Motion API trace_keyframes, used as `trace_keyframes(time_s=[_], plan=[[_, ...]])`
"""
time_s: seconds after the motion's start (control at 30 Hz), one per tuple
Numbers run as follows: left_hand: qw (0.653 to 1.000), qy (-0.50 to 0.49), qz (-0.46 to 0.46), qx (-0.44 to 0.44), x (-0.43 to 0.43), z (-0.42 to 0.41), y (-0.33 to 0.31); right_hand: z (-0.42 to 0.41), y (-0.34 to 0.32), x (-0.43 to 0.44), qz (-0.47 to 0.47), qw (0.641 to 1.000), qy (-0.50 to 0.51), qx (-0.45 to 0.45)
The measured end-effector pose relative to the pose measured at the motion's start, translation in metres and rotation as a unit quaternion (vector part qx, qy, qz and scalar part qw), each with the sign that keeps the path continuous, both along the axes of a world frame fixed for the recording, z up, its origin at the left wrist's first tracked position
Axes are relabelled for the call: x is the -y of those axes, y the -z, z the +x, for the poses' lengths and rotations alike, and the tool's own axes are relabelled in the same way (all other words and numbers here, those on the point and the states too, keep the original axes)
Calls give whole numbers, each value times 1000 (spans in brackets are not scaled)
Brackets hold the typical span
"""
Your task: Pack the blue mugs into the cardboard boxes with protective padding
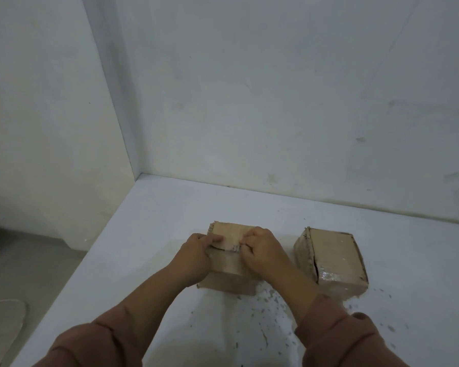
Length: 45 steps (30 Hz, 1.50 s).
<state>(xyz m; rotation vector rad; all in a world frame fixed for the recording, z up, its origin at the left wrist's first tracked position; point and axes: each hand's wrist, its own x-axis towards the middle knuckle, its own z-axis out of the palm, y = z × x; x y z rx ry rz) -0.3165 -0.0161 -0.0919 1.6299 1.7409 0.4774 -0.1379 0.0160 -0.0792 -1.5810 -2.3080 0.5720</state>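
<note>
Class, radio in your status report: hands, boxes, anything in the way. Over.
Left hand and right hand pinching top flaps of left box. Right box closed, standing apart. No mugs in view. Only small scraps on table.

The left box (224, 270), brown worn cardboard, stands just beside the right box (334, 252), which looks taped shut.

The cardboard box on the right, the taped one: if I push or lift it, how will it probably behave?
The taped box would probably slide, not roll or tip: it is squat and sits flat on the white table. Its glossy tape may feel slippery. The dark split along its left edge suggests the walls could give if squeezed.
</note>
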Motion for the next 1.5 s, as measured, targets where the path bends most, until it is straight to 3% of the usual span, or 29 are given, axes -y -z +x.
trace_keyframes(time_s=[0.13,0.27,0.4,1.0,1.4,1.5], plan=[[992,-80,13,93,-5,13,-1,-19,13,15,-5,986,153,-63],[988,-116,10,105,-8,23,8,-25,18,16,-91,969,202,-105],[987,-112,10,112,-10,22,15,-20,18,12,-121,961,196,-154],[995,-78,54,32,-11,21,26,-12,23,12,-129,960,181,-172],[996,-62,5,71,-12,16,8,0,9,16,-170,955,152,-189],[993,-88,47,67,-17,18,-10,9,-1,14,-146,959,139,-198]])
